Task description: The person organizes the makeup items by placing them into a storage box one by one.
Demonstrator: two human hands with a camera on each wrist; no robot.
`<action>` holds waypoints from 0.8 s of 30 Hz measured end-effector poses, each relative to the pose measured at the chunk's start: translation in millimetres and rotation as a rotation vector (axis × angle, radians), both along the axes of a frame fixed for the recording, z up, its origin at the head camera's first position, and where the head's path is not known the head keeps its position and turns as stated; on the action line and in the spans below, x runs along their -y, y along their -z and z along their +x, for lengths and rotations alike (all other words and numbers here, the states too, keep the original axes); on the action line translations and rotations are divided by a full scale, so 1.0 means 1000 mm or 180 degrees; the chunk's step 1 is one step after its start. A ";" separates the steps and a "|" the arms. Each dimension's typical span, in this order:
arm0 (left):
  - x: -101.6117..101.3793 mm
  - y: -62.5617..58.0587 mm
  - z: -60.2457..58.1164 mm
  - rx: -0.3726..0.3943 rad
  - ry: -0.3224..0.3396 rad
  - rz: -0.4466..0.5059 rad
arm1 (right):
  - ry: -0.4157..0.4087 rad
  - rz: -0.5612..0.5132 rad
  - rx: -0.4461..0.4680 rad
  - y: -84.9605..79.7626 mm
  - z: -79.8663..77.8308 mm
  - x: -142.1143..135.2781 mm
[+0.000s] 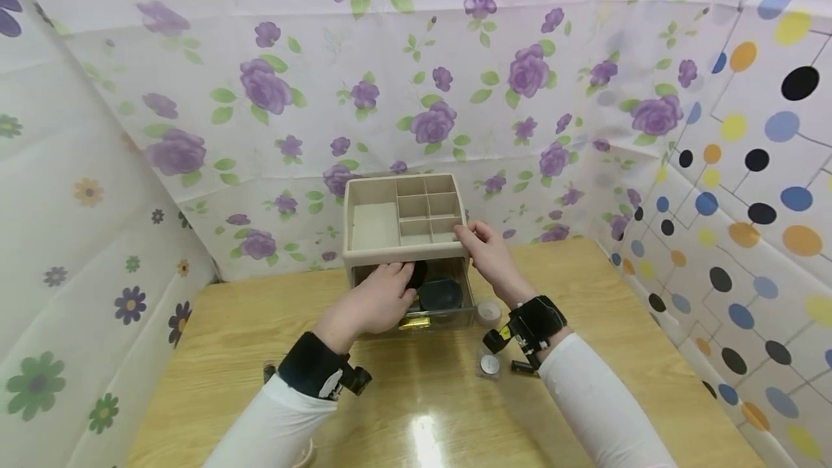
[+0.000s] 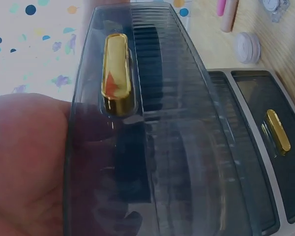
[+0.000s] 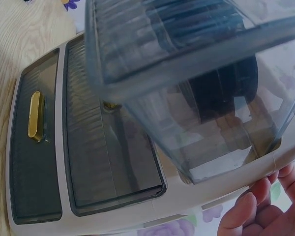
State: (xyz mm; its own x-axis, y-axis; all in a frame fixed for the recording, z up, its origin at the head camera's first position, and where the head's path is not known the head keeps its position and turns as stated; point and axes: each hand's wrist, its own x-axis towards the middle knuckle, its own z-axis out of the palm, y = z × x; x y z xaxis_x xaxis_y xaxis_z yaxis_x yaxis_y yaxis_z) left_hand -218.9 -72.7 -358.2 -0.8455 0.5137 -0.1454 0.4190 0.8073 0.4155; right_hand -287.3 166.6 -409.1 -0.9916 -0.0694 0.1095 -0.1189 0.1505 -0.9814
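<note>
A cream desktop organizer (image 1: pixel 408 254) stands against the back wall, its clear top drawer (image 1: pixel 464 318) pulled out. My left hand (image 1: pixel 383 298) reaches into that drawer, with fingers and thumb about a black round case (image 1: pixel 419 274); its far side is hidden by the fingers. Beside it lies a dark round case (image 1: pixel 442 296). The left wrist view shows the drawer's front and gold handle (image 2: pixel 116 69) close up, covering the fingertips. My right hand (image 1: pixel 486 251) grips the organizer's right front edge; in the right wrist view its fingers (image 3: pixel 258 191) curl at the frame.
The organizer's open top has several small compartments. Two lower drawers with gold handles (image 3: pixel 35 115) are closed. On the wooden table (image 1: pixel 403 388), right of the organizer, are a small round jar (image 1: pixel 489 311), a clear-cased round item (image 1: pixel 489 365) and a black tube (image 1: pixel 523 367).
</note>
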 end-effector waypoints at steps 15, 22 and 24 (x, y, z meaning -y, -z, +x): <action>-0.011 0.009 -0.007 0.0053 -0.0210 -0.0107 | 0.0031 0.0095 0.0029 -0.002 0.000 0.000; -0.009 0.006 -0.003 0.0090 -0.0295 -0.0020 | 0.0043 0.0091 0.0017 0.000 -0.001 0.001; -0.009 0.004 -0.001 0.0150 -0.0322 0.0016 | 0.0051 0.0099 0.0011 0.000 0.000 0.001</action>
State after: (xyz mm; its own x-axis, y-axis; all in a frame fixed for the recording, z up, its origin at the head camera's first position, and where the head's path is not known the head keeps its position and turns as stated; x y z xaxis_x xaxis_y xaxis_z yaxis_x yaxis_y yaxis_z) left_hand -219.7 -64.1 -361.9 -0.8853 0.4270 -0.1840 0.3155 0.8424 0.4369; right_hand -287.8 165.3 -408.7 -0.9930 -0.0569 0.1040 -0.1127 0.1827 -0.9767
